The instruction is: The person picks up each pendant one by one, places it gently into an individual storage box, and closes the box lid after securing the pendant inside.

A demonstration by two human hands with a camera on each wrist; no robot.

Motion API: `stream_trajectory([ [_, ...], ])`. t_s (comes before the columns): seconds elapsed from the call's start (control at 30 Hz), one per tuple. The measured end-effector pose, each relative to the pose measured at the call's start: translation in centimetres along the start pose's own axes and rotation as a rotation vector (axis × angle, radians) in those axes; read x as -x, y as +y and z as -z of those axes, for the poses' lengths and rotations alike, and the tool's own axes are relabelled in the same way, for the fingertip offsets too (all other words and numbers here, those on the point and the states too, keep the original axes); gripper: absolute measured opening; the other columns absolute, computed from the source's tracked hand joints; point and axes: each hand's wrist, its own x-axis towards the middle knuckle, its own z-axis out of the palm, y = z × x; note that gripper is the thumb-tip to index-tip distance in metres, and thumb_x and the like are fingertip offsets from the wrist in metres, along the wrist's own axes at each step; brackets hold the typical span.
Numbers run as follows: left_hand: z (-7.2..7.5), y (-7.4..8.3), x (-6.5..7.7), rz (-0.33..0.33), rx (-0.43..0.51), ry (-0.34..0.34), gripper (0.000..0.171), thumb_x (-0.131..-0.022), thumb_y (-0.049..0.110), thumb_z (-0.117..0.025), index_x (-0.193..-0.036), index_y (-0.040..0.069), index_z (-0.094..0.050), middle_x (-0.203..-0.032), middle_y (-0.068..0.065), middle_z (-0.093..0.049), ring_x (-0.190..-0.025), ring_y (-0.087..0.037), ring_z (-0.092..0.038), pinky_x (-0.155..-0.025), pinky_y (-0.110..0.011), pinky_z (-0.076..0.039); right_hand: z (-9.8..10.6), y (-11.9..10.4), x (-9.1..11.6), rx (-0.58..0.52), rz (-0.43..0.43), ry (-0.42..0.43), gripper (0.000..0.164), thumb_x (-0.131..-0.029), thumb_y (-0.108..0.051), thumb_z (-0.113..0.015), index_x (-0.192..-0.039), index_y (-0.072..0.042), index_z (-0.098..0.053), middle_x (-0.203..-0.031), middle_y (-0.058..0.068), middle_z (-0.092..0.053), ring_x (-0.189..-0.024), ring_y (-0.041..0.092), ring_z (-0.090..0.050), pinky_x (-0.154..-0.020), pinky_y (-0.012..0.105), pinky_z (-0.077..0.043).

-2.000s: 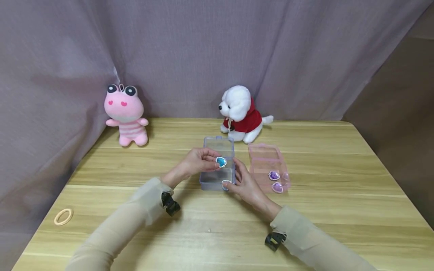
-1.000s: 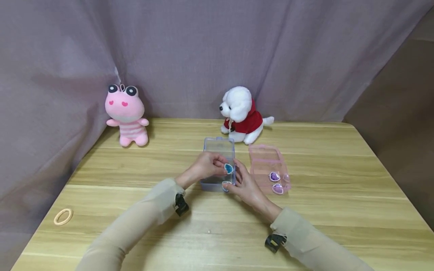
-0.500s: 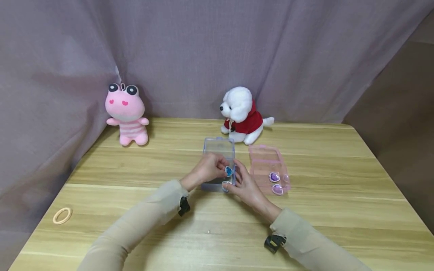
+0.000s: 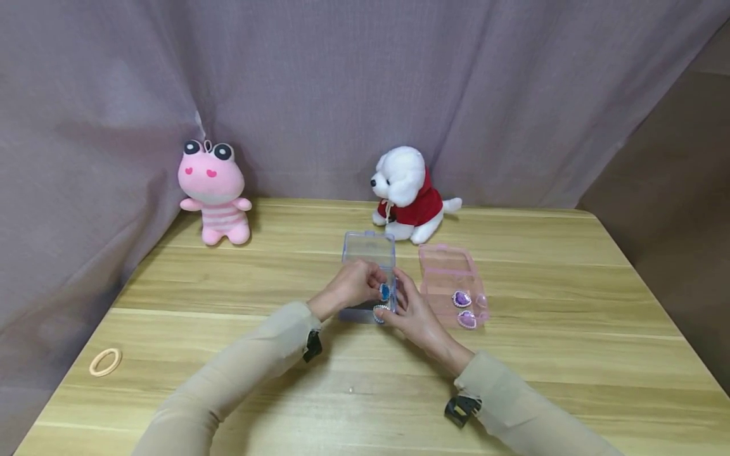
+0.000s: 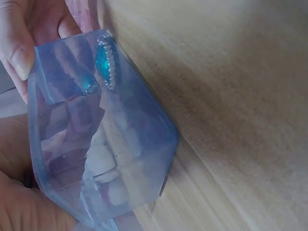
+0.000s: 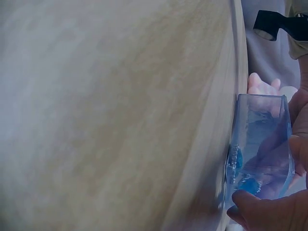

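Observation:
In the head view a clear bluish plastic box (image 4: pixel 355 315) stands with its lid raised at the back. My left hand (image 4: pixel 351 284) reaches into it, thumb and fingertips pinching a blue gem with a silver beaded rim (image 4: pixel 384 292). My right hand (image 4: pixel 417 313) grips the box's right side, thumb at the front right corner, where a second silver-rimmed gem (image 4: pixel 379 313) shows partly behind it. That one appears teal (image 5: pixel 103 63) through the box wall in the left wrist view. In the right wrist view the right thumb (image 6: pixel 250 208) rests by the box's edge.
An open pink clear box (image 4: pixel 440 280) right of the bluish one holds two purple gems (image 4: pixel 461 298). A white plush dog (image 4: pixel 403 190) in red sits behind; a pink plush toy (image 4: pixel 212 190) stands back left. A wooden ring (image 4: pixel 105 362) lies front left.
My left hand has moved right and down, carrying the blue gem from above the bluish box down into its right side. The right hand keeps its hold on the box.

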Motion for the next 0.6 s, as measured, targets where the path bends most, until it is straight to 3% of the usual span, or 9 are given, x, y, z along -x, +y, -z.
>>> stream_trajectory([
  [0.23, -0.25, -0.12, -0.09, -0.067, -0.069, 0.024, 0.019, -0.078, -0.001, -0.077, -0.096, 0.000, -0.072, -0.092, -0.013, -0.077, -0.086, -0.022, -0.074, -0.080, -0.029, -0.059, 0.05, -0.11, 0.11, 0.007, -0.005, 0.005, 0.084, -0.091, 0.004, -0.061, -0.155, -0.001, -0.007, -0.161, 0.030, -0.012, -0.149, 0.038, -0.019, -0.119, 0.047, -0.028],
  [0.6, 0.28, -0.11, 0.23, -0.062, -0.086, -0.004, 0.030, -0.079, 0.000, -0.076, -0.108, -0.004, -0.070, -0.104, -0.017, -0.075, -0.096, -0.027, -0.073, -0.089, -0.034, -0.058, 0.04, -0.16, 0.16, 0.006, 0.003, -0.005, 0.085, -0.091, 0.004, -0.061, -0.155, 0.000, -0.006, -0.160, 0.028, -0.015, -0.149, 0.038, -0.020, -0.120, 0.047, -0.026],
])
